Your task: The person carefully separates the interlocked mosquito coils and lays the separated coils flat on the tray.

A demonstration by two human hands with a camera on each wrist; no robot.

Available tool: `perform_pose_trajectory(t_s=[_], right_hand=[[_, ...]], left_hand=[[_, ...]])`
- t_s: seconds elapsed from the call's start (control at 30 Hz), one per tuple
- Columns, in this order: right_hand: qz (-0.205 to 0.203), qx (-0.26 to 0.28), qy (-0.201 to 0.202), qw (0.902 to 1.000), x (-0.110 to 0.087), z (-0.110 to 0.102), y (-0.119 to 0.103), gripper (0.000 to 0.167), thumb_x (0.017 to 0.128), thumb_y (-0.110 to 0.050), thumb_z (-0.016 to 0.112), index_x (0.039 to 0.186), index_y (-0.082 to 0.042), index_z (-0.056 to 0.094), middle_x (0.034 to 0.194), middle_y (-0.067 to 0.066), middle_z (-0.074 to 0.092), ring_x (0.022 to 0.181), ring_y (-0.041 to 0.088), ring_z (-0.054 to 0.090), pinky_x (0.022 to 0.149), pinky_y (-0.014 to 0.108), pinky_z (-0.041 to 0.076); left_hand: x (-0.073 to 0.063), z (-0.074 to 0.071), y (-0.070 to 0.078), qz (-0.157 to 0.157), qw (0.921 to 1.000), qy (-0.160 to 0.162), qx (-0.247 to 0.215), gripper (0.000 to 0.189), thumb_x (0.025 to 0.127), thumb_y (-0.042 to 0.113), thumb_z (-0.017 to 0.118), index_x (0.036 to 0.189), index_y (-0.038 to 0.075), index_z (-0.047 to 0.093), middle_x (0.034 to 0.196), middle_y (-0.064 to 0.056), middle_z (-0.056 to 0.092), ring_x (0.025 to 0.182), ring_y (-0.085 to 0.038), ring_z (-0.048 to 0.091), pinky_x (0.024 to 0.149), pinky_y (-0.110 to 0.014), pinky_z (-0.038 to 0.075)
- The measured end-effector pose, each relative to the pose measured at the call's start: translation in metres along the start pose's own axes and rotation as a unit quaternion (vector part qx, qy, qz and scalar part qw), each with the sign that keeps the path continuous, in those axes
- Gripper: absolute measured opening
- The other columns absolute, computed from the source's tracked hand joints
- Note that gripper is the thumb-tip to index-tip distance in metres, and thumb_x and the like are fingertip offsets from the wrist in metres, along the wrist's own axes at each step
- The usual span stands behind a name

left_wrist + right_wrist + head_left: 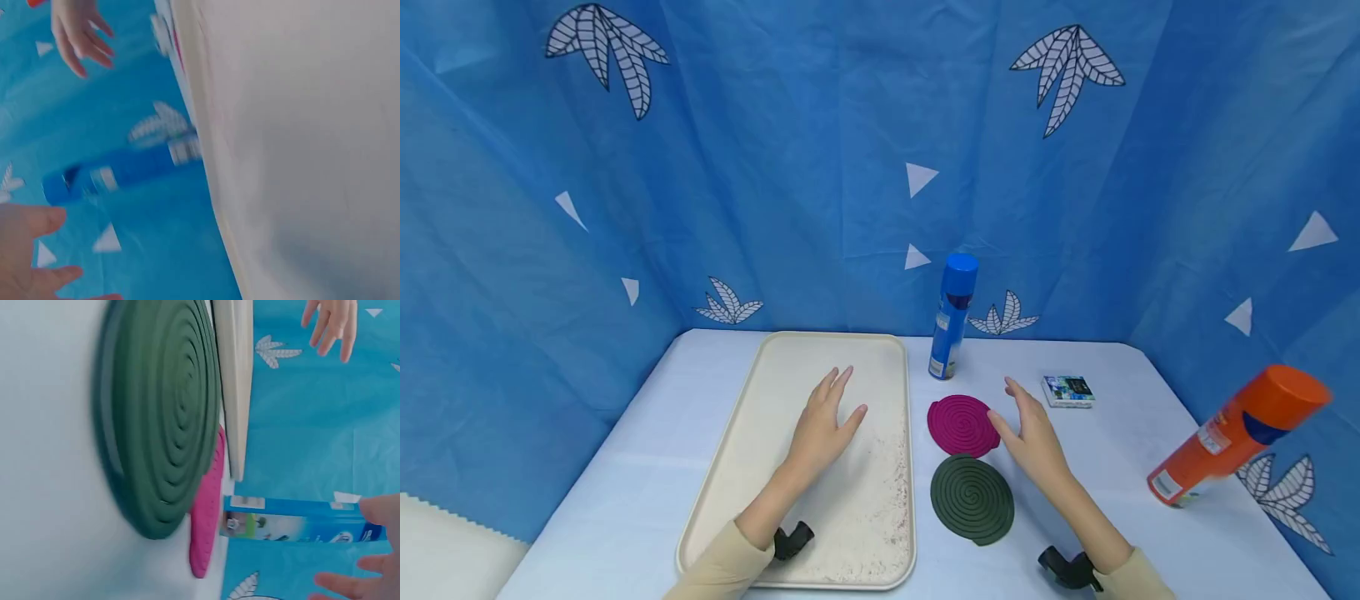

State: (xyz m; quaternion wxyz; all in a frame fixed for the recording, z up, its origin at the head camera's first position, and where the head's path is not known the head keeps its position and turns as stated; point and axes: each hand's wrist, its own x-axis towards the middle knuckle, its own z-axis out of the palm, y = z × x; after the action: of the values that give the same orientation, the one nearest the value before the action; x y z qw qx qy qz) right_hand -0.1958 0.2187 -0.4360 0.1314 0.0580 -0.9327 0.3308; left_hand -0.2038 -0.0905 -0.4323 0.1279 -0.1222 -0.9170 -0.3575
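Over the cream tray (880, 367), my left hand (822, 427) hovers with its fingers spread and nothing held. My right hand (1033, 433) is held above the table to the right of two spiral-grooved round mats, likewise with fingers apart and holding nothing. The magenta mat (962, 426) lies farther back, its right edge close to the right thumb in the head view. Nearer the front is the dark green mat (972, 499), also large in the right wrist view (169, 394). Behind the mats stands a blue spray can (951, 317) with a blue cap.
A small patterned box (1068, 391) lies on the white table (625, 467) behind the right hand. Far right stands an orange spray can (1236, 437). Blue patterned cloth (820, 167) encloses the back and sides. Scuff marks show on the tray's right part.
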Motion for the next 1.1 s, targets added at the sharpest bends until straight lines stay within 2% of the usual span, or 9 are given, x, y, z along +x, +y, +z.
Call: perform_pose_trajectory(t_s=[0.17,0.27,0.4,0.5,0.67,0.8,0.87,1.0,1.1], right_hand=[[0.017,0.096,-0.032,0.9947,-0.015,0.003,0.014,0.053,0.094,-0.017,0.059,0.140,0.000,0.039,0.127,0.024,0.059,0.120,0.039,0.054,0.098,0.054,0.047],[0.024,0.126,-0.030,0.9913,-0.027,0.008,0.021,0.047,0.092,-0.012,0.061,0.134,0.002,0.046,0.118,0.022,0.065,0.110,0.031,0.062,0.088,0.037,0.055],[0.036,0.145,-0.032,0.9883,-0.041,0.014,0.027,0.044,0.090,-0.010,0.063,0.131,0.002,0.051,0.112,0.019,0.068,0.097,0.008,0.064,0.076,0.019,0.053],[0.051,0.160,-0.043,0.9849,-0.047,0.017,0.029,0.045,0.090,-0.011,0.062,0.132,0.001,0.051,0.112,0.019,0.069,0.095,-0.002,0.061,0.075,0.018,0.052],[0.095,0.157,-0.054,0.9816,-0.052,0.020,0.029,0.045,0.091,-0.013,0.062,0.132,0.000,0.052,0.114,0.018,0.068,0.096,0.003,0.063,0.074,0.018,0.052],[0.133,0.132,-0.058,0.9806,-0.056,0.022,0.028,0.044,0.091,-0.016,0.063,0.132,-0.003,0.054,0.115,0.016,0.068,0.092,0.006,0.062,0.069,0.017,0.050],[0.144,0.122,-0.060,0.9802,-0.058,0.023,0.028,0.044,0.090,-0.016,0.064,0.132,-0.004,0.054,0.114,0.014,0.069,0.087,0.004,0.060,0.067,0.017,0.049],[0.137,0.105,-0.052,0.9836,-0.061,0.026,0.026,0.045,0.085,-0.013,0.069,0.128,-0.006,0.058,0.110,0.012,0.071,0.087,0.008,0.061,0.069,0.018,0.050],[0.136,0.111,-0.053,0.9831,-0.062,0.027,0.025,0.049,0.081,-0.012,0.074,0.127,-0.007,0.059,0.109,0.010,0.070,0.095,0.015,0.063,0.074,0.020,0.050]], left_hand=[[-0.019,0.014,0.024,-0.006,0.9901,-0.056,-0.129,0.059,0.094,0.029,0.058,0.146,0.011,0.035,0.149,-0.020,0.036,0.134,-0.040,0.040,0.106,-0.057,0.040],[-0.032,0.024,0.040,-0.009,0.9734,-0.110,-0.201,0.061,0.095,0.028,0.057,0.146,0.007,0.032,0.146,-0.022,0.039,0.130,-0.039,0.046,0.102,-0.052,0.046],[-0.049,0.034,0.058,-0.019,0.9507,-0.170,-0.259,0.066,0.094,0.028,0.057,0.147,0.004,0.027,0.145,-0.028,0.037,0.130,-0.042,0.044,0.103,-0.054,0.043],[-0.056,0.041,0.066,-0.022,0.9416,-0.186,-0.280,0.068,0.094,0.027,0.057,0.148,0.003,0.024,0.146,-0.030,0.034,0.132,-0.045,0.040,0.106,-0.056,0.039],[-0.065,0.061,0.070,-0.039,0.9366,-0.187,-0.294,0.073,0.094,0.025,0.056,0.149,0.001,0.017,0.149,-0.031,0.028,0.136,-0.045,0.034,0.108,-0.056,0.037],[-0.076,0.075,0.072,-0.081,0.9217,-0.201,-0.322,0.080,0.090,0.024,0.060,0.150,0.001,0.013,0.152,-0.031,0.023,0.139,-0.047,0.028,0.109,-0.058,0.034],[-0.080,0.080,0.073,-0.085,0.9156,-0.212,-0.331,0.083,0.089,0.024,0.061,0.150,-0.001,0.011,0.153,-0.030,0.020,0.140,-0.048,0.025,0.108,-0.061,0.034],[-0.084,0.087,0.072,-0.073,0.9125,-0.226,-0.333,0.086,0.089,0.025,0.061,0.150,-0.003,0.007,0.155,-0.028,0.018,0.142,-0.047,0.020,0.105,-0.062,0.036],[-0.084,0.089,0.071,-0.090,0.9068,-0.221,-0.347,0.087,0.089,0.026,0.062,0.150,-0.002,0.007,0.154,-0.029,0.017,0.141,-0.048,0.020,0.106,-0.060,0.037]])
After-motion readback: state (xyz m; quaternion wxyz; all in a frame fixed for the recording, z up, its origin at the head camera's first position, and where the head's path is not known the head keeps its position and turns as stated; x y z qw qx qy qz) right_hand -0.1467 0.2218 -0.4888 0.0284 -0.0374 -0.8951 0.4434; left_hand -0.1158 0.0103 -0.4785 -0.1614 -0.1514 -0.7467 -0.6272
